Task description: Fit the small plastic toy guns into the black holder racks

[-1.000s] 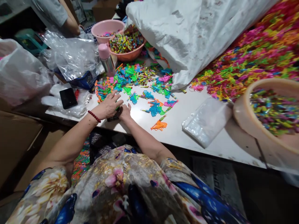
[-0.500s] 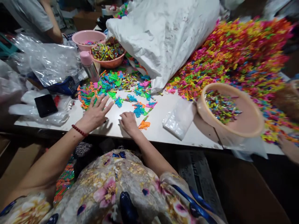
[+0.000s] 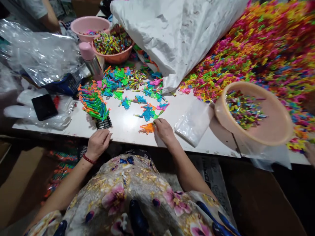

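Observation:
My left hand [image 3: 98, 144], with a red bead bracelet, is at the table's front edge, its fingers curled together. Just beyond its fingertips is a black slotted rack [image 3: 103, 123]. Green and orange plastic toy pieces [image 3: 94, 101] stand in tight rows behind and above the rack. My right hand [image 3: 165, 131] has its fingers closed at the right end of an orange plastic toy piece [image 3: 147, 128] lying on the table. Blue toy pieces [image 3: 149, 113], with pink and green ones and small printed tubes, lie loose just past it.
A stack of clear plastic bags [image 3: 194, 123] lies right of my right hand, beside a peach basin [image 3: 280, 121] with small tubes. Behind are a white sack [image 3: 172, 36], a colourful heap [image 3: 265, 55] and a pink-capped bottle [image 3: 92, 64]. A black phone [image 3: 44, 107] is at left.
My left hand has drawn back from the toy rows to the table edge, its spread fingers now curled. My right hand has moved right, to the orange piece, which has shifted slightly left.

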The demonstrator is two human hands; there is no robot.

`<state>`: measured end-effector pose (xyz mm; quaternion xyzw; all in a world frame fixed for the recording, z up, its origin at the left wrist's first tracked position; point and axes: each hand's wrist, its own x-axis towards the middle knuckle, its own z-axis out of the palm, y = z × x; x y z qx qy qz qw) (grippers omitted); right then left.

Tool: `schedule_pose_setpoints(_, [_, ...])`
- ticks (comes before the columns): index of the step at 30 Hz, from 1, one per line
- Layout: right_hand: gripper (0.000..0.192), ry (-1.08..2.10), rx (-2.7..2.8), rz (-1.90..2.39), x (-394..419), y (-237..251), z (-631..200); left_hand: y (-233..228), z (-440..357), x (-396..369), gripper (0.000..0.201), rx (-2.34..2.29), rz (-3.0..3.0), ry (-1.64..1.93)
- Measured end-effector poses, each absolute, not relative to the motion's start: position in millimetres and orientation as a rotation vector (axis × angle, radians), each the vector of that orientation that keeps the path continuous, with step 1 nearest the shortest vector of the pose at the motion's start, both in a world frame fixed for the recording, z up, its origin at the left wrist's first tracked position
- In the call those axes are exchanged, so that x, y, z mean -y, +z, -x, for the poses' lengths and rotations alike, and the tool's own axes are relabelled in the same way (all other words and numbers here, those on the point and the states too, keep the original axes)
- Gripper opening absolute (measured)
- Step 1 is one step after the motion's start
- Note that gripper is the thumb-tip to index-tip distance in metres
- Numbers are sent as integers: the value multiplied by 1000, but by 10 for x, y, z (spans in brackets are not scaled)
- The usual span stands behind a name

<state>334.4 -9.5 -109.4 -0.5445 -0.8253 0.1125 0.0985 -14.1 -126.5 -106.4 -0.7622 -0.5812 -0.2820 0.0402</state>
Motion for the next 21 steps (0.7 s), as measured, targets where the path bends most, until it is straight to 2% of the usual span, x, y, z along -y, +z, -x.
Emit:
schedule_pose_setpoints(6, [26,570,2279,1432,192,-1101,-2932,-1282,485,1246,25,2023,2125,-910])
schedule_pose_setpoints(11, [26,919,2154,1303,259,-1050,-2464,-1397,472,1139,25,2053,2157,-961])
schedule_pose_setpoints(21, [23,1322,1972,1166,407,-1131,-1888,-1494,246,1064,22,2123,2222,-1042])
